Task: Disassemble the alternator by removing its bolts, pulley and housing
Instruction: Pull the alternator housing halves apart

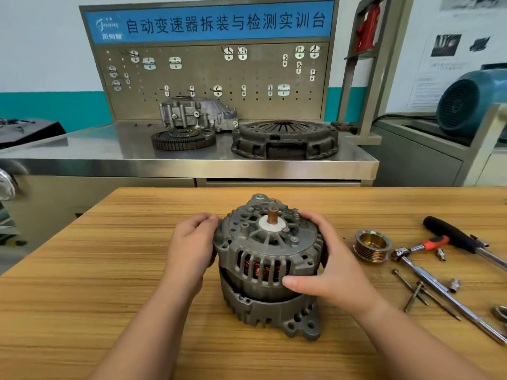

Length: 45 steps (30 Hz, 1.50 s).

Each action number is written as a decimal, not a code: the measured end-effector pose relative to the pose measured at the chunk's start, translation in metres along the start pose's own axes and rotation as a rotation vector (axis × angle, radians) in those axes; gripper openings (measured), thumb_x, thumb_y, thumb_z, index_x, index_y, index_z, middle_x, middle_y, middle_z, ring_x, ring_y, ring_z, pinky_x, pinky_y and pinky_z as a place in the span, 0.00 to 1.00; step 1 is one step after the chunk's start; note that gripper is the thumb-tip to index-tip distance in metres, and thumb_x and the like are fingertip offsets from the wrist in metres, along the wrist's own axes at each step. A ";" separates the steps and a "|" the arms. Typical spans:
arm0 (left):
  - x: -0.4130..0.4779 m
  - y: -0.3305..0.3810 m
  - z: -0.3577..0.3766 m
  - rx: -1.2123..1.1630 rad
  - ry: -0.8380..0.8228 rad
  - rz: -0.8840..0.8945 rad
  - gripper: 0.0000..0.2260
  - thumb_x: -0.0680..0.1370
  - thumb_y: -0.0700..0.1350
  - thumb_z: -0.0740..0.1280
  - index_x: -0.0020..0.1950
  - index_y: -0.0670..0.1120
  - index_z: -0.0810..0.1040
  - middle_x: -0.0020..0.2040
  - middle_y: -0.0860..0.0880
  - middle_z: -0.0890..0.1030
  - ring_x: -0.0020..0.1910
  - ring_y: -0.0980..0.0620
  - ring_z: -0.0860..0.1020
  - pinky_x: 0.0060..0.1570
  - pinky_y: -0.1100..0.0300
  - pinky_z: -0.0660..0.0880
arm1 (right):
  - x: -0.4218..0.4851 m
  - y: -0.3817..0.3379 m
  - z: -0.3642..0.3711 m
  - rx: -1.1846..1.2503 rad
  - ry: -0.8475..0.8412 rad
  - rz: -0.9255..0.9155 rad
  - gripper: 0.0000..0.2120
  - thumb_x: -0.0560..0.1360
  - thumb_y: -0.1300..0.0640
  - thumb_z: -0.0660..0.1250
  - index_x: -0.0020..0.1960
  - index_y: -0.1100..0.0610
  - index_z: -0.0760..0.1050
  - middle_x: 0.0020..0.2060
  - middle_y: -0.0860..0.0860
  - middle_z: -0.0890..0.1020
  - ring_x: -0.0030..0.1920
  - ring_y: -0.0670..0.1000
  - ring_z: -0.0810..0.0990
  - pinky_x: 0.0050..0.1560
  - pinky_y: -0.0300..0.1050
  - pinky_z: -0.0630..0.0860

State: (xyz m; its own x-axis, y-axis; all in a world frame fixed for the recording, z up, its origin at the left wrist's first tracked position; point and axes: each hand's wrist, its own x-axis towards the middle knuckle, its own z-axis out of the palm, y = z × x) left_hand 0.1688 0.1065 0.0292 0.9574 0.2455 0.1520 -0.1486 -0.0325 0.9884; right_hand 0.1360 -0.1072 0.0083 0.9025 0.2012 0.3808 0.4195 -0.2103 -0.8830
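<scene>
The left hand (192,242) and the right hand (326,259) are gripping opposite sides of the grey cast-metal alternator (263,259), which is standing on the striped wooden table (109,283). Behind, a blue banner (211,21) is displaying 自动变速器拆装与检测实训台.

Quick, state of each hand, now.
Left hand: grips the alternator, left side.
Right hand: grips the alternator, right side.

Bright even light, soft shadows, wide-angle bending at edges, slightly soft detail
</scene>
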 end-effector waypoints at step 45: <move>-0.016 0.070 0.049 0.994 -0.218 0.635 0.15 0.75 0.57 0.63 0.58 0.53 0.73 0.45 0.57 0.74 0.49 0.52 0.74 0.45 0.58 0.69 | 0.009 -0.027 -0.017 -0.141 0.071 -0.123 0.17 0.71 0.35 0.58 0.60 0.30 0.65 0.52 0.30 0.77 0.51 0.35 0.78 0.44 0.32 0.76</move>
State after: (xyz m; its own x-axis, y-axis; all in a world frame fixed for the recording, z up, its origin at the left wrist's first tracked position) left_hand 0.1552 0.0525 0.0960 0.8182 -0.2517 0.5168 -0.4455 -0.8458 0.2934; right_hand 0.1342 -0.1159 0.0399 0.8462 0.1670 0.5061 0.5320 -0.3211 -0.7835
